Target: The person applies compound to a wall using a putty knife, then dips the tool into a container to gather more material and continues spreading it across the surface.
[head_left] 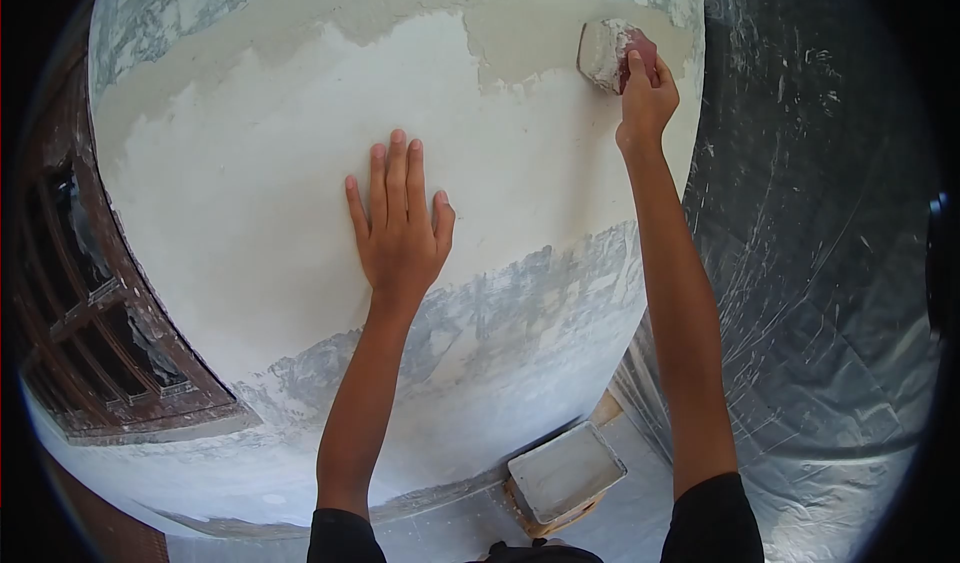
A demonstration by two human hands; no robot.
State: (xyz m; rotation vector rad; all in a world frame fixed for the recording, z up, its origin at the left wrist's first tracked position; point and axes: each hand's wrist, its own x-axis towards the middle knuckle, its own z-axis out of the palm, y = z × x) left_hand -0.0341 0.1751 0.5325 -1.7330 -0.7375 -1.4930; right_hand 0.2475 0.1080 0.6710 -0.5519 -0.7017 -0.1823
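My left hand (400, 231) lies flat with spread fingers against the pale plastered middle of the wall (480, 173), holding nothing. Up at the right, my right hand (648, 88) grips a reddish scraper (640, 61), its broad end coated with whitish plaster and close to the wall's upper right part. A damp-looking beige band of plaster (540, 33) runs across the upper wall, to the left of the scraper. Patchy grey surface shows above and below the white area.
A brown wooden window frame (120, 293) with bars is set at the left. On the floor below stands a rectangular tray of greyish material (565, 471). Dark, splattered plastic sheeting (820, 263) hangs at the right, beside the wall's edge.
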